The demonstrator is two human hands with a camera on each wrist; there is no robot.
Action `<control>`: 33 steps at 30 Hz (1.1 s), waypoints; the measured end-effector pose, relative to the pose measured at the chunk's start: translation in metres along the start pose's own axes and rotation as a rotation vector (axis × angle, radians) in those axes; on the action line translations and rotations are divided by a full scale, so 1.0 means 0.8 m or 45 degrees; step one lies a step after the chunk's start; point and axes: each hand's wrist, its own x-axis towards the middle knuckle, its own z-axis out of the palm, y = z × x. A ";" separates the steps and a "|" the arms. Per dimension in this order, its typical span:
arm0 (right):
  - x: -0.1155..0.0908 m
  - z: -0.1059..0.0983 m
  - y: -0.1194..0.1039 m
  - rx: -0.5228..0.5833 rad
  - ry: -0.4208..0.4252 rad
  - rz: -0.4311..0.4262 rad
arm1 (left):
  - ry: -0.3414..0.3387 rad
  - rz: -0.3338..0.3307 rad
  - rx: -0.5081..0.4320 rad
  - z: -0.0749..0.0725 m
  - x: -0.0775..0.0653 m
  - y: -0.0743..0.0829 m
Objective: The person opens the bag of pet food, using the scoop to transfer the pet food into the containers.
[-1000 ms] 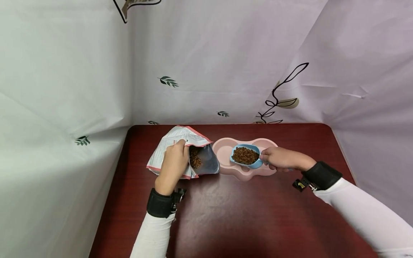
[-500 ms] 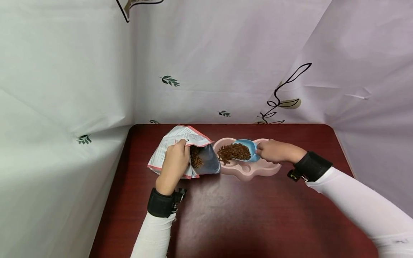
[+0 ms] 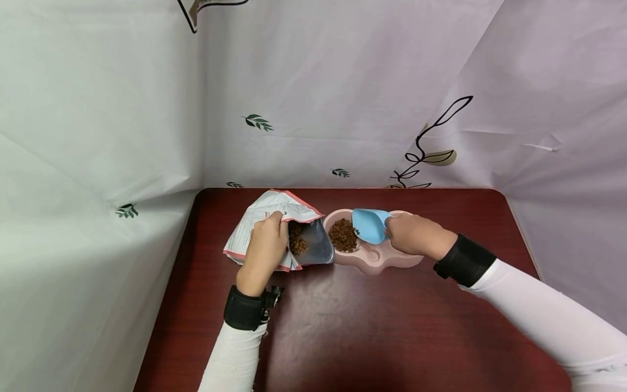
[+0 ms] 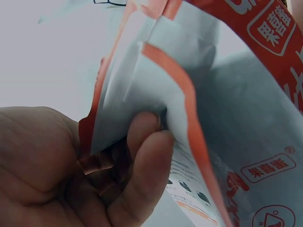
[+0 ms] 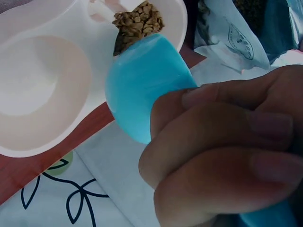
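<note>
My left hand (image 3: pixel 266 245) pinches the edge of a white bag with red trim (image 3: pixel 250 226), whose mouth gapes to the right; brown kibble (image 3: pixel 296 239) shows inside. In the left wrist view the thumb and fingers squeeze the folded rim of the bag (image 4: pixel 189 109). My right hand (image 3: pixel 416 234) grips the handle of a blue scoop (image 3: pixel 369 224), tilted over a pink double bowl (image 3: pixel 401 260). A heap of kibble (image 3: pixel 343 235) lies in the left bowl. In the right wrist view, curled fingers wrap the handle of the scoop (image 5: pixel 142 85), and the right bowl (image 5: pixel 42 75) shows no kibble.
A dark red table (image 3: pixel 343 326) bears everything. White sheeting with leaf drawings (image 3: pixel 313 109) hangs behind the table and on both sides. The bag lies close to the left end of the pink bowl.
The full scoop has shifted slightly up and left and been tipped over, and its kibble has fallen into the left bowl. The left hand and the bag have stayed nearly still.
</note>
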 end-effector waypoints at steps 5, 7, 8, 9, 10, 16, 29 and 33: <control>-0.003 0.003 -0.001 -0.012 0.042 0.008 | 0.000 -0.012 -0.005 0.000 0.001 -0.001; -0.003 0.004 0.001 0.001 0.056 -0.024 | 0.002 -0.015 -0.003 0.000 0.001 -0.001; -0.003 0.005 0.002 0.015 0.061 -0.046 | 0.003 -0.015 -0.005 0.000 0.001 -0.001; -0.004 0.005 0.004 0.034 0.059 -0.071 | 0.003 -0.013 -0.008 0.000 0.001 -0.001; -0.005 0.005 0.005 0.069 0.057 -0.096 | 0.004 -0.010 -0.006 0.001 0.001 -0.001; -0.019 -0.005 0.011 0.403 -0.020 -0.198 | 0.004 -0.015 -0.009 0.001 0.001 0.000; -0.059 -0.028 -0.009 0.737 -0.115 -0.305 | -0.010 -0.020 -0.030 0.001 0.000 0.004; -0.057 -0.025 -0.014 0.727 -0.142 -0.309 | -0.019 -0.015 -0.022 0.001 -0.002 0.005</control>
